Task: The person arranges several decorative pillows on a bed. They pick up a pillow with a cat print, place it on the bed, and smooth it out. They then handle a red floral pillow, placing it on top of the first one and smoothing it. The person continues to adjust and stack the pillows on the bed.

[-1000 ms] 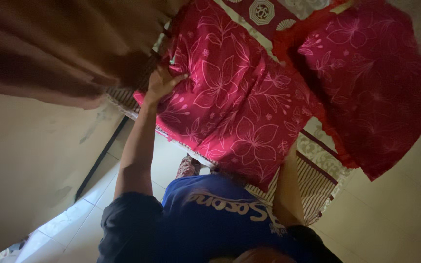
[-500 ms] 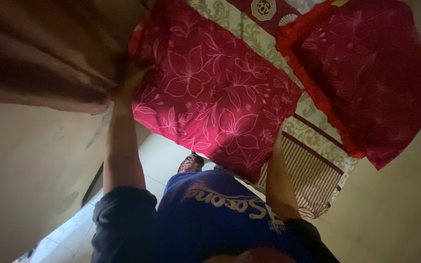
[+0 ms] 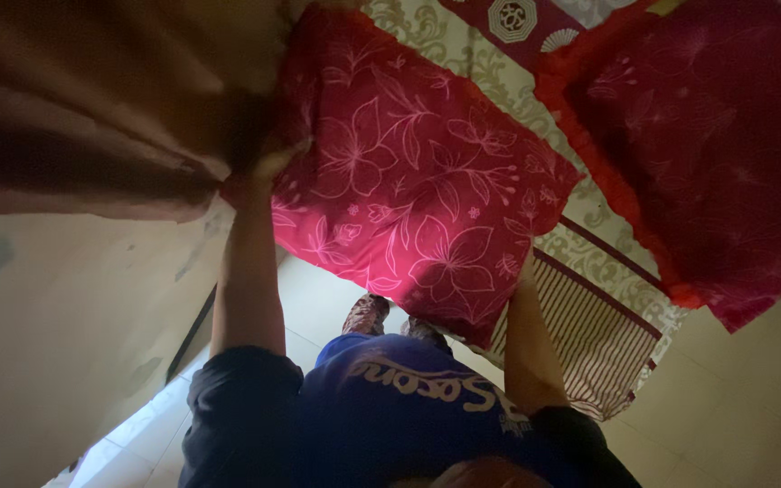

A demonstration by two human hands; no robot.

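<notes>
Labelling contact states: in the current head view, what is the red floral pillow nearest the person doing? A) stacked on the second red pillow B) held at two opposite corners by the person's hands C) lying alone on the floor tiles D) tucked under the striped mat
B: the left hand grips one corner of the red floral pillow, and the right forearm runs up to the opposite corner, where the hand itself is hidden behind the pillow.

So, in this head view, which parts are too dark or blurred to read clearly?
Head view: the brown curtain at upper left is smeared and dark, and the left hand at its edge is in shadow. The near red pillow is bright, its flower lines sharp. The second red pillow is dimmer.
</notes>
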